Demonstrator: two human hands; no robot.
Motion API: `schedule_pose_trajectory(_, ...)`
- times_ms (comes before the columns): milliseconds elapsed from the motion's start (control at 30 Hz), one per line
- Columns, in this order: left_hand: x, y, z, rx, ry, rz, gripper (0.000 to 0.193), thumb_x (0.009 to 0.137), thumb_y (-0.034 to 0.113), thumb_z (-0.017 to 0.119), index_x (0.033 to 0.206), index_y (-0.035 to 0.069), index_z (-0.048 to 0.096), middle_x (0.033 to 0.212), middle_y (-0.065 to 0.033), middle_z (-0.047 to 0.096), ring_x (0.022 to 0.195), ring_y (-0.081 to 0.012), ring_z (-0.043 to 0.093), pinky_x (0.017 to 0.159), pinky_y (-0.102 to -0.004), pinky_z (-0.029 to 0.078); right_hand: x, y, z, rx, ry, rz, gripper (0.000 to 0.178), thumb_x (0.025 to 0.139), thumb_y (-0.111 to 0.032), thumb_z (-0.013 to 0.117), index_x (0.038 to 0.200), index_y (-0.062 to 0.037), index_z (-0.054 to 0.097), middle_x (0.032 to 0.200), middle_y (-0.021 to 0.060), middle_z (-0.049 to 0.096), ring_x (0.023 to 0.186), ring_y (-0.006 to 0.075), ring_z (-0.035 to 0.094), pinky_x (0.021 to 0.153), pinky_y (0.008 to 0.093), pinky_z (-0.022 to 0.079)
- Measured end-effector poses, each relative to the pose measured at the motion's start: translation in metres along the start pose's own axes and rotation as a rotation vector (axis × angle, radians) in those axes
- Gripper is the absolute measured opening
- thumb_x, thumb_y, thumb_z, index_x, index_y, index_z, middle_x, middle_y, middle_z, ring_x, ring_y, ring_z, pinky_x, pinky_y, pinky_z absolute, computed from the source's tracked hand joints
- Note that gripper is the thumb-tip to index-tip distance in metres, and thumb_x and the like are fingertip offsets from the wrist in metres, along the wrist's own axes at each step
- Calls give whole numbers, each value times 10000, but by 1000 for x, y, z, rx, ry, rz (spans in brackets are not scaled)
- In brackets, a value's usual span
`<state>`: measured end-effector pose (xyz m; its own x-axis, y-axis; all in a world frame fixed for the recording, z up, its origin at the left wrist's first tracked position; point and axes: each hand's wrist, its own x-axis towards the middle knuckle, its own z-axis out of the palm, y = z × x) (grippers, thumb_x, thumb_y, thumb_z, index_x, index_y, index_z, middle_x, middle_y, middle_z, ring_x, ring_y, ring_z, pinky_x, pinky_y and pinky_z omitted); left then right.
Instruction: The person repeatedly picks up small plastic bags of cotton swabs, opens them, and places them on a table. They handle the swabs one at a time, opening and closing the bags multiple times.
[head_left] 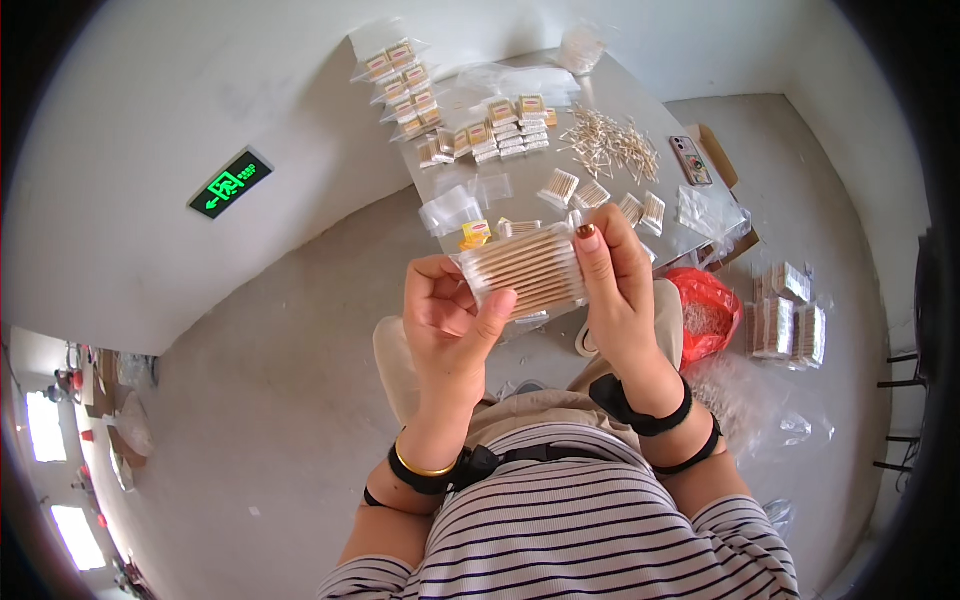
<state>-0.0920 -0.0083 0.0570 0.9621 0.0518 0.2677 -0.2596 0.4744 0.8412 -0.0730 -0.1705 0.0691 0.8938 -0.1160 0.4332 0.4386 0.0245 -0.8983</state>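
A clear packet of cotton swabs [527,268], wooden sticks side by side with white tips, is held up before my body. My left hand [445,325] is closed on its left end, the thumb pressed on the front face. My right hand [618,285] pinches the upper right corner between thumb and fingers. Just beyond the packet, a small yellow label card [476,232] lies on the grey table [520,190]. Further swab packets [558,187] are spread on the tabletop near my right fingers.
Loose swabs [610,143] are heaped on the table, beside a phone [690,160]. Labelled packs [508,128] stand stacked at the back, with clear bags [452,208] at the left edge. On the floor at right are a red bag [706,318] and bundled packs [785,325].
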Motion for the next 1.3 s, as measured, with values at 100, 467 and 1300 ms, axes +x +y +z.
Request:
schedule_pose_trajectory(100, 1, 1, 1, 52, 10, 42, 462, 891, -26, 779, 1245, 44, 491, 1146, -74, 634, 1069, -135, 640, 956, -300, 513, 0, 1, 3, 20, 9, 27, 292, 1116, -228, 519, 888, -46, 494, 768, -47, 413, 717, 53, 347, 611, 245, 323)
schedule_pose_trajectory(467, 6, 3, 9, 195, -25, -46, 390, 957, 129, 755, 1260, 37, 527, 1094, -51, 631, 997, -110, 644, 875, -253, 516, 2, 10, -3, -226, -22, -30, 377, 1099, -248, 542, 813, -13, 471, 652, 46, 368, 620, 116, 325, 545, 308, 309)
schedule_pose_trajectory(1300, -9, -166, -141, 49, 354, -572, 436, 1080, 515, 503, 1137, 97, 613, 913, 15, 660, 714, -60, 578, 622, -231, 442, -30, 155, 62, -683, -324, 120, 337, 1074, -219, 549, 832, 15, 544, 664, 201, 557, 588, 343, 520, 577, 440, 424)
